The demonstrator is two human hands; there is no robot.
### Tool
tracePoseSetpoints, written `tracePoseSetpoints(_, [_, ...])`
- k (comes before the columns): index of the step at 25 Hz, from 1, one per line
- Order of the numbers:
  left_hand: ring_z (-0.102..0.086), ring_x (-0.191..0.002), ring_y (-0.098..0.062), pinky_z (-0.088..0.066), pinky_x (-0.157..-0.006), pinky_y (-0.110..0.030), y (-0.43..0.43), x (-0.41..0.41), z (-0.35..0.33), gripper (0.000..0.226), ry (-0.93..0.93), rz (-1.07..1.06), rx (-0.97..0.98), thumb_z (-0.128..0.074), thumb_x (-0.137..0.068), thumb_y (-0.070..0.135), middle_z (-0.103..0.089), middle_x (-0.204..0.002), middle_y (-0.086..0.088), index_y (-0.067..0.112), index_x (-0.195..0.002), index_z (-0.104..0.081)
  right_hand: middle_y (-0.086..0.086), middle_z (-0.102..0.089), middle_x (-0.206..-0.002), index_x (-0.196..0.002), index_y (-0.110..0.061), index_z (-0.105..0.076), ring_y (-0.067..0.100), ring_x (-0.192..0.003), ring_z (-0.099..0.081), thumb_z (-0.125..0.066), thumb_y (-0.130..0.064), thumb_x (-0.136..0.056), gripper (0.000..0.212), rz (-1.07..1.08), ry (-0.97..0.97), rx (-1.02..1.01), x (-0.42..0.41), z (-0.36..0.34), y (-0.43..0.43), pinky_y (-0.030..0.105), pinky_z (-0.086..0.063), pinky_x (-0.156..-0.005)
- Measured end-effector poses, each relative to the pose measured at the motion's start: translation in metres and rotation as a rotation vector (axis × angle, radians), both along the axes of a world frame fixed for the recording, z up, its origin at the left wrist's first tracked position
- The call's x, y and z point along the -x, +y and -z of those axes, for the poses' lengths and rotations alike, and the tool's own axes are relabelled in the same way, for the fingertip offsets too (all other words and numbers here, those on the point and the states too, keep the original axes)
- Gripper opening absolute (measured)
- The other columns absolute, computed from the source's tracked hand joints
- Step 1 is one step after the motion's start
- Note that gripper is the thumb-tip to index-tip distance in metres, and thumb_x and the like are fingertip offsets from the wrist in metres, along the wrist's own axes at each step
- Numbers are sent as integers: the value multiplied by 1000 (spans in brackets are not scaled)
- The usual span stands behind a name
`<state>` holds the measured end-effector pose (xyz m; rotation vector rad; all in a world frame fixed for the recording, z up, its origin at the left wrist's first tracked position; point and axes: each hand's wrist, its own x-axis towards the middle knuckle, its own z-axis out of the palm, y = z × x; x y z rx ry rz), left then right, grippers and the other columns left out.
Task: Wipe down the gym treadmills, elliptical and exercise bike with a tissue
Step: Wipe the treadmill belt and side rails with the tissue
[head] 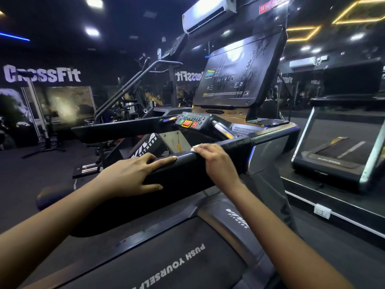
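Head view looks down over a treadmill (268,155), both bare forearms reaching in from the bottom corners. Left of centre, the left hand (133,174) lies flat and released on the black handrail (220,151), fingers stretched toward the right, thumb hanging down the rail's near face. The handrail's long axis runs from lower left up to the right, toward the console. Just right of centre, the right hand (214,161) curls over the rail top, wrist bent down, clenched on a white tissue (195,147); only its edge peeks out under the fingertips, pressed against the rail. The dark console screen (235,76) tilts back in the upper middle.
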<state>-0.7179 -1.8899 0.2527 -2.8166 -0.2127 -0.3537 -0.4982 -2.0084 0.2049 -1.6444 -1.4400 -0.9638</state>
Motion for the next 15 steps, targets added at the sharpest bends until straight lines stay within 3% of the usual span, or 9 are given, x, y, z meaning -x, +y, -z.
tracePoseSetpoints(6, [-46,-122,-12,-47,-86,-28,1,-1,-1,77,11,-14,24,-5,-61,91,-30,-142,9,65,-126,27,12,-67,-106,-106,-5,-69,33,-100,-58,-38,1,-79,42,174,171,77,-66,-11,-16,37,-47,-88])
tracePoseSetpoints(9, [-48,-120,-12,-48,-86,-30,4,-2,-2,80,15,-10,45,5,-55,94,-31,-142,9,67,-127,26,14,-68,-102,-104,-4,-71,35,-98,-60,-44,15,-76,43,229,368,-90,-79,-11,-22,35,-45,-88])
tracePoseSetpoints(12, [-47,-122,-12,-46,-87,-29,4,-4,-5,77,49,-42,74,-11,-59,88,-29,-144,11,70,-124,27,10,-69,-103,-104,-5,-71,26,-98,-62,-41,14,-70,50,87,434,-359,-27,9,-10,28,-42,-94])
tracePoseSetpoints(15, [-46,-122,-12,-43,-85,-27,-1,-10,-12,75,103,-85,89,-25,-67,84,-29,-143,11,72,-119,28,9,-65,-112,-113,-4,-67,16,-105,-55,-38,1,-76,47,-88,408,-442,53,46,11,17,-36,-99])
